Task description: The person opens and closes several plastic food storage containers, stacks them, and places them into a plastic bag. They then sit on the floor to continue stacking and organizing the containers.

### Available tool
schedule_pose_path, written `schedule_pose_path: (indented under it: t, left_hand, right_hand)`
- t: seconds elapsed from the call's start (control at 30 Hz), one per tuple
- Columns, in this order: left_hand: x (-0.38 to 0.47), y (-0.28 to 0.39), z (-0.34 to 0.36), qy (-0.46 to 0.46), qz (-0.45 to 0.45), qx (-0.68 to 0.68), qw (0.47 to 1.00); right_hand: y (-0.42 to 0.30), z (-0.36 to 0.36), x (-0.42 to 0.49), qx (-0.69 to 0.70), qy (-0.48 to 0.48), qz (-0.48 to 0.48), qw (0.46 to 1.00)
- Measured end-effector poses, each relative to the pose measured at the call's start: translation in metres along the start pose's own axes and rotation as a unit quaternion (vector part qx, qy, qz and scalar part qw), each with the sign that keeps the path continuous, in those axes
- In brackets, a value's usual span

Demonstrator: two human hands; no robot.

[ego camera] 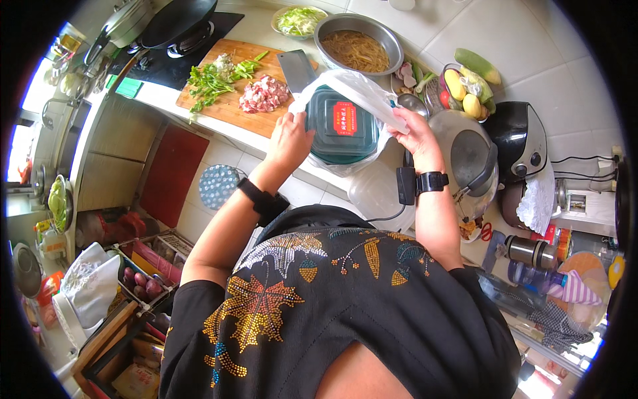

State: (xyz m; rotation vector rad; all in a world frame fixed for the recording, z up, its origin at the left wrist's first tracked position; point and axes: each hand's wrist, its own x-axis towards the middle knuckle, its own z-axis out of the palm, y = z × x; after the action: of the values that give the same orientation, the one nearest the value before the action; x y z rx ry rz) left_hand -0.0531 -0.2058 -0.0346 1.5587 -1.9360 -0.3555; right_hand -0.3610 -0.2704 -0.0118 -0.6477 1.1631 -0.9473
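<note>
A dark green plastic food container [324, 134] with a clear lid sits inside a white plastic bag [366, 82]. A red label with writing is stuck on the lid. My left hand [289, 137] grips the bag at its left side, with the fingers close against the container's edge. On the other side, my right hand [419, 133] pinches the bag's rim and holds it pulled outward. The bag gapes around the container, and its lower part covers the container's near side. Just beyond the left hand lies a cleaver [297, 69] on a wooden cutting board [204, 102].
Chopped meat [264, 94] and chopped greens [207, 82] lie on the board. Behind are a metal basin [398, 52] of soaking strips and a plate of shredded vegetable [299, 21]. A wok [174, 22] stands at left; an electric cooker [448, 129] and an air fryer [508, 134] at right.
</note>
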Motion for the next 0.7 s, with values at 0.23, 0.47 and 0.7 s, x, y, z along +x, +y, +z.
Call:
schedule_pose_path:
  t: [0.23, 0.47, 0.7]
  left_hand:
    - [0.017, 0.014, 0.007, -0.14, -0.103, 0.122, 0.977]
    - [0.039, 0.002, 0.03, -0.125, -0.185, 0.035, 0.974]
    - [0.062, 0.009, -0.015, -0.152, -0.311, -0.392, 0.853]
  right_hand:
    - [-0.004, -0.009, 0.002, 0.02, -0.04, 0.006, 0.999]
    - [-0.004, 0.004, -0.008, 0.008, 0.019, -0.024, 1.0]
    - [-0.004, -0.016, -0.007, 0.131, -0.077, 0.001, 0.988]
